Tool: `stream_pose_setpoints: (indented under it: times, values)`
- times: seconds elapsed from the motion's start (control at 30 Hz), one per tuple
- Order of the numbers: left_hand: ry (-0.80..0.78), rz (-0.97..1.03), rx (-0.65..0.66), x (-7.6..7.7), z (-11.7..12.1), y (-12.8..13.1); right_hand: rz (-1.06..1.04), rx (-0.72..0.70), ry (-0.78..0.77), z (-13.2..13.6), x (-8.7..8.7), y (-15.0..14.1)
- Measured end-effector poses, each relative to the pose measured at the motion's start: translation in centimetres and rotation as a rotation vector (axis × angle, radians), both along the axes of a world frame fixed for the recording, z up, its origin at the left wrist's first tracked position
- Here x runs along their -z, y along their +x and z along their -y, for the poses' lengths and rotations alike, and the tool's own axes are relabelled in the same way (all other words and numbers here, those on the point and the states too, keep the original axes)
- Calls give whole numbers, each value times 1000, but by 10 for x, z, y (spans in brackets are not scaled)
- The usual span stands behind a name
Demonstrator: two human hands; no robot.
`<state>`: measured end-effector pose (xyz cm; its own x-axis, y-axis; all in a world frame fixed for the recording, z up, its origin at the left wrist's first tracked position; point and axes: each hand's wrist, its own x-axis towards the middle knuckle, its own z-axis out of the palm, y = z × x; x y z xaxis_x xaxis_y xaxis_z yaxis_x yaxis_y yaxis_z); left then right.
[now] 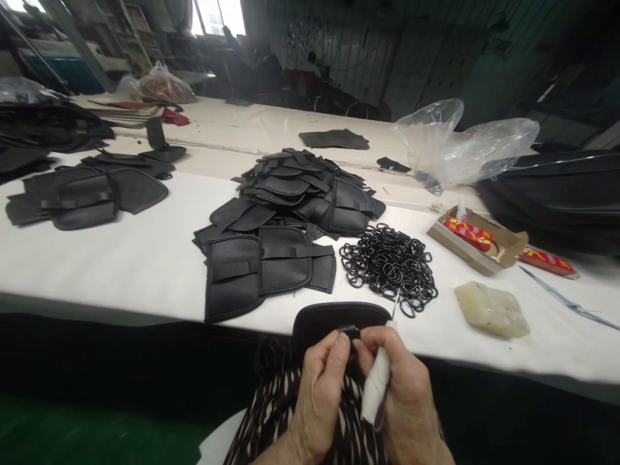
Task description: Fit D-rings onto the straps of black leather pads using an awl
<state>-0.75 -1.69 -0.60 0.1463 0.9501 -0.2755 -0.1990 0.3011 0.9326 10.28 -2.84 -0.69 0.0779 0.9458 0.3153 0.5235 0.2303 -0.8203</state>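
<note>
My left hand (322, 378) pinches a short black strap (347, 330) on a black leather piece (314, 319) with a rounded, bound edge, held over my lap at the table's front edge. My right hand (404, 381) has its thumb and forefinger at the strap's other end. Tucked in the same hand is an awl, its white-wrapped handle (375, 387) slanting down and its thin metal tip pointing up past the forefinger. Just beyond lies a heap of black metal rings (390, 261). Behind my left hand, several stitched black leather pieces (285, 258) are piled up.
To the right stand an open cardboard box (494, 261) with red-and-yellow packets and a yellowish translucent block (491, 310). Farther back lie a clear plastic bag (465, 152) and a dark bag (557, 200). More black leather pieces (87, 194) lie at the left.
</note>
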Motion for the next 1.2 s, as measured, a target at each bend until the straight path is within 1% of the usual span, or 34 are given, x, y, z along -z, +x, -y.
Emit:
stream_pose_setpoints:
  times: [0.1, 0.2, 0.33, 0.43, 0.53, 0.67, 0.8, 0.9, 1.0, 1.1, 1.2]
  values:
    - [31, -84, -1, 0, 2, 3, -79, 8, -54, 2, 2, 1]
    - [59, -102, -5, 4, 4, 6, -127, 24, -75, 3, 5, 1]
    - [90, -125, 0, 10, 6, 8, -126, 32, -59, 4, 7, 0]
    - [88, -127, -1, 11, 7, 8, -106, 23, -37, 6, 9, 0]
    - [73, -146, -16, 12, 8, 8, -85, 37, -47, 6, 11, -1]
    - [27, -159, -29, 15, 8, 8, -7, 45, -28, 5, 9, -4]
    - [-16, -164, -42, 16, 9, 8, 167, 63, 103, 4, 4, -4]
    - [-8, -166, -37, 13, 9, 8, 237, 99, 140, 4, 1, -3]
    - [11, -160, -42, 7, 7, 9, 167, 81, 49, 4, -1, -1]
    - [54, -168, -33, 2, 4, 10, -19, 82, -94, 1, -5, 0]
    - [75, -166, -13, 0, 1, 11, -155, 90, -164, -3, -13, 1]
